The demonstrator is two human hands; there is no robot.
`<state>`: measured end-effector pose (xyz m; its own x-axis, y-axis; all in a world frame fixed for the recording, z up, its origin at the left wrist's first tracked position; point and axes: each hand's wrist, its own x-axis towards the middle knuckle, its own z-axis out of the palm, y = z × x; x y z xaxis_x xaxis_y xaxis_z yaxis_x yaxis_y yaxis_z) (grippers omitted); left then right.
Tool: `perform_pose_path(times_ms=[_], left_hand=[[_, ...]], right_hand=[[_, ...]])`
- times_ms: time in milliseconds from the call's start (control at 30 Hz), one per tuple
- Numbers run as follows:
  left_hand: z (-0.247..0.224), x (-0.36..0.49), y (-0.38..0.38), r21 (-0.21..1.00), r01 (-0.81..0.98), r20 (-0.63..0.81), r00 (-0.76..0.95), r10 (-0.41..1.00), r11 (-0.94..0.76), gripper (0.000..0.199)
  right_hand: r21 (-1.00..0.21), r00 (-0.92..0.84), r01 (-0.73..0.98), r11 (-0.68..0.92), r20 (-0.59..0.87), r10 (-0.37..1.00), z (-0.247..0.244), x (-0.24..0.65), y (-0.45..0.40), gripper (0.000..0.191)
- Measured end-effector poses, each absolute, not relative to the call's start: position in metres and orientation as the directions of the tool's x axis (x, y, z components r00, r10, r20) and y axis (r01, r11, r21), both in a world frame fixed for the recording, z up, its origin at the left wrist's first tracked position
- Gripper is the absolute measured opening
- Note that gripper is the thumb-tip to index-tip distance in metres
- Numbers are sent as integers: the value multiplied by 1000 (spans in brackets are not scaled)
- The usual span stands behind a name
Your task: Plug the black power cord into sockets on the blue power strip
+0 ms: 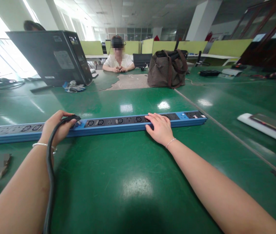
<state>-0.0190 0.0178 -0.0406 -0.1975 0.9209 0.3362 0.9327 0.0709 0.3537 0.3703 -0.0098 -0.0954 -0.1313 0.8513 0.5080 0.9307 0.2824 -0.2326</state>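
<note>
The tower label (63, 60) is too small to read, and the left grip (59, 126) holds a black plug (75, 117) at the blue power strip (118, 127), the right grip (161, 128) resting atop, fingers outstretched.

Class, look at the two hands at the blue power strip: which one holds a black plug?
The left hand: it holds the plug of the black cable, while the right hand only rests on the blue power strip.

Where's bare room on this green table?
Between the black cable and right forearm, nearer than the blue power strip, the green table lies bare; so does the stretch from strip toward brown bag. Back left is crowded: computer case, gloves, wires.
</note>
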Motion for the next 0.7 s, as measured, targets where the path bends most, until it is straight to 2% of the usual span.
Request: perform_pose_path(times_ms=[200,700], left_hand=[[-42,-14,19,223,972,412,-25,911,-75,42],[-61,-20,3,159,971,488,81,869,-180,36]], right_hand=[[-236,-131,930,283,507,852,-95,370,-10,40],[-233,-127,931,280,512,850,-95,370,-10,39]])
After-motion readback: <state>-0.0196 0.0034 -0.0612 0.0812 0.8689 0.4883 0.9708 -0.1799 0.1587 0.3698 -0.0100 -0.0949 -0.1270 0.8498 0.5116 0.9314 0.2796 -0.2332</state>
